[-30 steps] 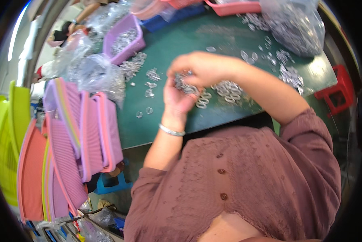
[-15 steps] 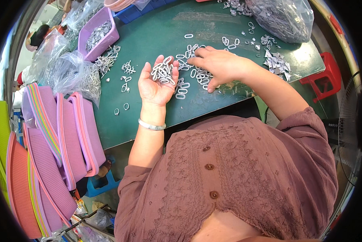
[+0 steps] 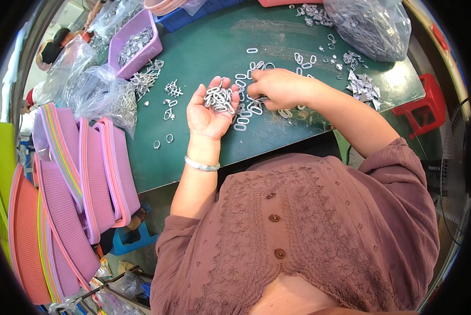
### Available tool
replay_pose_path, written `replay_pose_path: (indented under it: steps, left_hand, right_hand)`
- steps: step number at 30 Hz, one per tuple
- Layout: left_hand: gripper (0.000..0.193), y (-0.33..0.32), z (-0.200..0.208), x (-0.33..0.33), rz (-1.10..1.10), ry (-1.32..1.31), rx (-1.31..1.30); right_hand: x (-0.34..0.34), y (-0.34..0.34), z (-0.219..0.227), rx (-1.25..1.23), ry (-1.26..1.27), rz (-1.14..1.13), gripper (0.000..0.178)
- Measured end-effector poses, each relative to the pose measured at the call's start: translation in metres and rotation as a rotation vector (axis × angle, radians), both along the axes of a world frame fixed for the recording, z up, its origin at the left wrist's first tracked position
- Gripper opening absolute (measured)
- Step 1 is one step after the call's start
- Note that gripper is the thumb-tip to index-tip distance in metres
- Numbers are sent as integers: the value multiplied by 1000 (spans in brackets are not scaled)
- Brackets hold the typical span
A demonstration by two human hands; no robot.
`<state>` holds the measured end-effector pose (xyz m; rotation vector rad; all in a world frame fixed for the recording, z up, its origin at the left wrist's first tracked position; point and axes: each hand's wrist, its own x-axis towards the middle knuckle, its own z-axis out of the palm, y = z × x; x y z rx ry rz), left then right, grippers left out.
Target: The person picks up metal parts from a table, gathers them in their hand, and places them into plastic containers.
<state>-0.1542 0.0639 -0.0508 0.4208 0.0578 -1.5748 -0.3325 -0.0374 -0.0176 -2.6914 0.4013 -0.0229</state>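
We see the left hand (image 3: 210, 113) held palm up just above the middle of the green counter (image 3: 204, 152), its grip open and cupped around a small heap of silver metal rings (image 3: 220, 98) lying in the palm and against the fingers. A pale bangle (image 3: 201, 166) circles the left wrist.

Just right of it, the right hand (image 3: 278, 87) rests knuckles up on the counter, its fingers curled down onto the loose oval rings (image 3: 246, 113) scattered between the two hands. Its grip is closed over them, though we cannot tell whether it pinches a ring, since the fingertips are hidden under the hand.

More oval rings (image 3: 303, 59) lie above the right hand, toward the upper centre of the frame. At the upper right sits a clear plastic bag (image 3: 372, 26) full of metal parts, with a patch of small flat metal pieces (image 3: 362, 86) just below it.

At the upper left, a purple tray (image 3: 141, 55) holds more silver parts, and branched metal clusters (image 3: 147, 79) lie beside it on the counter. Two crumpled clear bags (image 3: 96, 92) sit further left. Down the left edge of the frame stand stacked pink and purple baskets (image 3: 96, 178), with orange baskets (image 3: 23, 241) beyond them. A red stool (image 3: 427, 107) shows at the right, off the counter.
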Motion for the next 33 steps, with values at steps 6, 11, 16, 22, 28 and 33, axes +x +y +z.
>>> replay_pose_path:
  steps: [6, 11, 16, 22, 28, 33]
  left_hand:
    - [36, 1, 4, -1, 29, -3, 43]
    - [37, -2, 16, -14, 67, -37, 141]
    - [44, -7, 10, -15, -48, 32, -22]
    - [35, -8, 9, -11, 14, -62, 21]
    - [34, -7, 21, -15, 2, -77, 10]
    - [37, -12, 12, -14, -27, -13, -16]
  right_hand:
    - [5, -9, 0, 46, -99, -5, 15]
    - [21, -10, 21, 78, -260, -15, 18]
    - [48, 10, 40, 117, -375, 29, 18]
    - [59, 23, 39, 47, -376, 153, 23]
    - [50, 24, 41, -11, -448, 180, 26]
    - [42, 23, 42, -21, -446, 163, 25]
